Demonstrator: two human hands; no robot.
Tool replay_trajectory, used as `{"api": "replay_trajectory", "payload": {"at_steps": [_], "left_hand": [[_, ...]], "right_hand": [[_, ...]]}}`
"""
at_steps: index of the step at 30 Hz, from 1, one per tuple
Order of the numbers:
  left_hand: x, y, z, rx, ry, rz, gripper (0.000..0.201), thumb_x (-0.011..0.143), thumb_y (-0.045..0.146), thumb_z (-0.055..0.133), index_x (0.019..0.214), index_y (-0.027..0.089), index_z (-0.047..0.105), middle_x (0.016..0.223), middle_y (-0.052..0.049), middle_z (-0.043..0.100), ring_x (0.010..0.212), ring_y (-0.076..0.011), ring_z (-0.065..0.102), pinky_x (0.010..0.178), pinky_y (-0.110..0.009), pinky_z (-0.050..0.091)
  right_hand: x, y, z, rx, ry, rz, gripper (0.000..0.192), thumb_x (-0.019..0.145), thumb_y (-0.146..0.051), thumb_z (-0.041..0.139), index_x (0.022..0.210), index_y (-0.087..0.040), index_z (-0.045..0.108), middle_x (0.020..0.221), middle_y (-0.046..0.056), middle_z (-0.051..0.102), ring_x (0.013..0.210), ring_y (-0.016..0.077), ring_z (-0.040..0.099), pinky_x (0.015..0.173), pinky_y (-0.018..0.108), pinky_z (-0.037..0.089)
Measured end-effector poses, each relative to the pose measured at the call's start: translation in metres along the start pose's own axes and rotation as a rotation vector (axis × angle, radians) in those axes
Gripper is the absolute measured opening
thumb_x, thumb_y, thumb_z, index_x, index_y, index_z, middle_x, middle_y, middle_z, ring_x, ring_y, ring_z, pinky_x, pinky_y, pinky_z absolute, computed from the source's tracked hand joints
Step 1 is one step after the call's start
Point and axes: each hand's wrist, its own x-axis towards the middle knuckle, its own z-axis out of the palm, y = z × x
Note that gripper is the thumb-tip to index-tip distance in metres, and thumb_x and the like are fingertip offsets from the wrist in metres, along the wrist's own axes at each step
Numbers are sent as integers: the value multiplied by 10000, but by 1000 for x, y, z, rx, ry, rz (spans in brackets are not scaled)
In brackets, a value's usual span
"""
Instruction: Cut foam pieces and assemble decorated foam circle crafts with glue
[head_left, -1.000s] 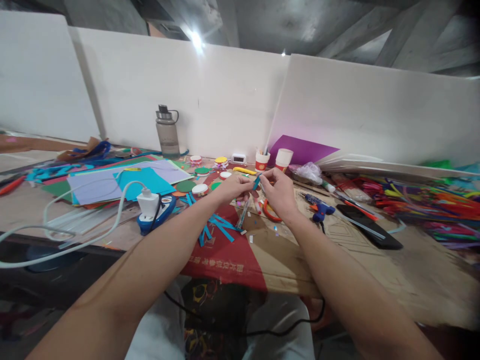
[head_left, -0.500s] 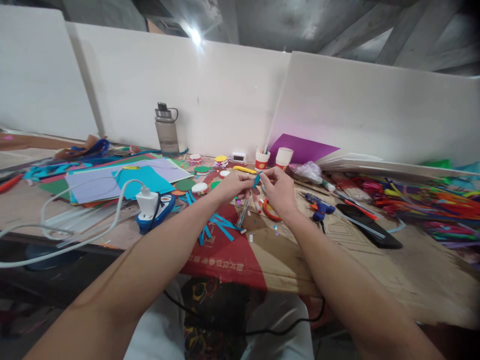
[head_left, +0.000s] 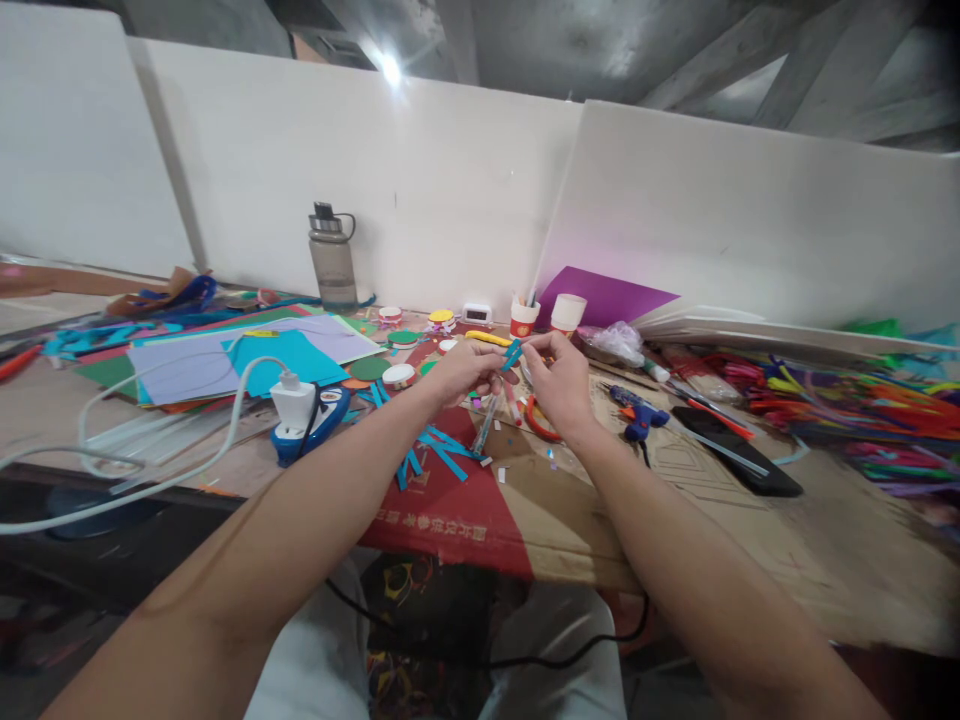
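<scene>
Teal paper strip (head_left: pixel 512 357), thin and short, is pinched between left hand (head_left: pixel 466 372) and right hand (head_left: pixel 559 380) above the cluttered cardboard-covered desk (head_left: pixel 675 520), where too hard a tug could tear it.

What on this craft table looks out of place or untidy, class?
Small paper scraps lie scattered over the cardboard below both hands, and cut blue strips lie crisscrossed beside them. The left hand and right hand pinch one blue strip.

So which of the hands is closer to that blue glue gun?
Right. The right hand is just left of the glue gun; the left hand lies farther left, beyond it, both pinching a blue paper strip.
</scene>
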Motion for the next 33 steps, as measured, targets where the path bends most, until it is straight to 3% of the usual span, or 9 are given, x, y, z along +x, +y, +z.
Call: {"api": "replay_trajectory", "payload": {"at_steps": [5, 13, 33], "left_hand": [[0, 0, 0, -4, -18, -35, 189, 687, 215, 711, 821, 89, 670, 673, -69, 708, 447, -93, 595, 375, -170, 314], [-1, -1, 3, 49, -41, -53, 53, 721, 155, 620, 749, 110, 627, 682, -59, 707, 491, -108, 634, 384, -164, 341], [0, -3, 2, 84, -69, -34, 199, 749, 207, 644, 911, 104, 698, 702, -65, 722, 513, -115, 648, 401, -165, 378]], "right_hand": [[-1, 2, 0, -5, -15, -32, 93, 830, -273, 564, 783, -204, 603, 816, 46, 694, 770, 189, 621, 730, 337, 486], [-2, 2, 0, -14, -30, -58, 96, 829, -275, 544, 791, -201, 592, 799, 46, 685, 748, 185, 605, 718, 334, 482], [-2, -2, 2, -11, 13, 34, 69, 794, -251, 583, 748, -202, 572, 723, 21, 648, 677, 165, 579, 665, 313, 460]]}}
